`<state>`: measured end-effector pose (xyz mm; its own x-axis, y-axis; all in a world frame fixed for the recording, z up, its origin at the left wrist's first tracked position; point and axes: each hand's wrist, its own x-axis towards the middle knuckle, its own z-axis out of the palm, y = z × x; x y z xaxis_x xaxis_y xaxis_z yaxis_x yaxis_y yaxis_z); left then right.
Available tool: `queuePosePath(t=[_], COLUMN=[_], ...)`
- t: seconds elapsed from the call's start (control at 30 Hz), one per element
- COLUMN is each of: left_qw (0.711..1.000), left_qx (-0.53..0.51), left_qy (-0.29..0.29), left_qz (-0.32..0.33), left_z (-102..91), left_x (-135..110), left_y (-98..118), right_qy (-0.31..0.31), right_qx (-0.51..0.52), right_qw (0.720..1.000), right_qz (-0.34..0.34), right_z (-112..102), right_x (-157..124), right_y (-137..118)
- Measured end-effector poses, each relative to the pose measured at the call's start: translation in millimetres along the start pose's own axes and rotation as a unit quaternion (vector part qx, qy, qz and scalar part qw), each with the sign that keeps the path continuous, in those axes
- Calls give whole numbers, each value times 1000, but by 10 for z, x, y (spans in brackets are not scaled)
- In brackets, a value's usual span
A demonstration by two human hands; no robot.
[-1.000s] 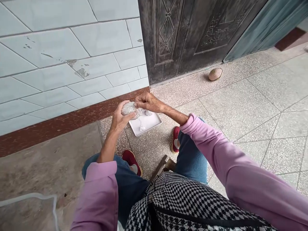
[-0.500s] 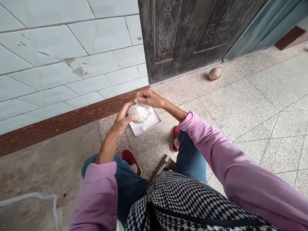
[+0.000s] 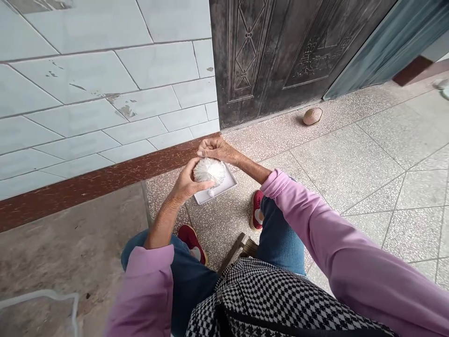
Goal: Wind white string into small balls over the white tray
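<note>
My left hand grips a white round ball with strands or pleats radiating from its middle, like a pom-pom. The thumb lies along its near side and the fingers curl around the left side. Just above the ball's far edge, my right hand is closed with thumb and forefinger together. Whatever may be between those fingertips is too small to make out. Under the ball, a shallow white tray rests on the floor, partly hidden by the ball and left hand. A small white tuft shows near the tray's front side.
A tiled wall with a red-brown skirting stands ahead on the left, beside a dark carved door. A brownish round object lies by the door. Red shoes flank the tray, and part of a wooden stool shows between the legs.
The ball has turned so its radiating face now points up. My right hand has moved slightly off the ball's top. The whole view has shifted a little.
</note>
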<state>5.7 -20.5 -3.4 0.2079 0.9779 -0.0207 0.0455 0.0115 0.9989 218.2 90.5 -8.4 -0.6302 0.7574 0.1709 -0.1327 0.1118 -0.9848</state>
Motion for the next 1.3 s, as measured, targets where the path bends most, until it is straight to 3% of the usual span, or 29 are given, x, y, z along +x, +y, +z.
queuePosePath(t=[0.23, 0.43, 0.6, 0.7, 0.93, 1.0, 1.13, 1.3], left_qw=[996, 985, 975, 970, 951, 948, 967, 982], left_qx=[-83, -155, -134, -80, 101, 133, 142, 149], left_qy=[32, 73, 168, 222, 275, 267, 196, 104], left_qz=[4, 34, 53, 56, 95, 108, 81, 42], left_z=[45, 16, -105, -249, -416, -403, -359, -233], left_x=[-24, 77, 218, 304, 323, 300, 242, 158], left_y=[-2, -8, -78, -187, -260, -244, -207, -147], right_qy=[77, 112, 82, 38, -36, -42, -19, 22], right_qx=[-2, -44, -71, -99, -146, -147, -157, -192], right_qw=[991, 982, 981, 985, 988, 988, 987, 981], right_qz=[110, 142, 164, 136, 44, 18, -33, -31], right_z=[186, 341, 512, 545, 334, 242, 84, 19], right_x=[169, 125, -71, -164, -242, -233, -189, -187], right_y=[80, 53, 26, 8, -105, -145, -228, -332])
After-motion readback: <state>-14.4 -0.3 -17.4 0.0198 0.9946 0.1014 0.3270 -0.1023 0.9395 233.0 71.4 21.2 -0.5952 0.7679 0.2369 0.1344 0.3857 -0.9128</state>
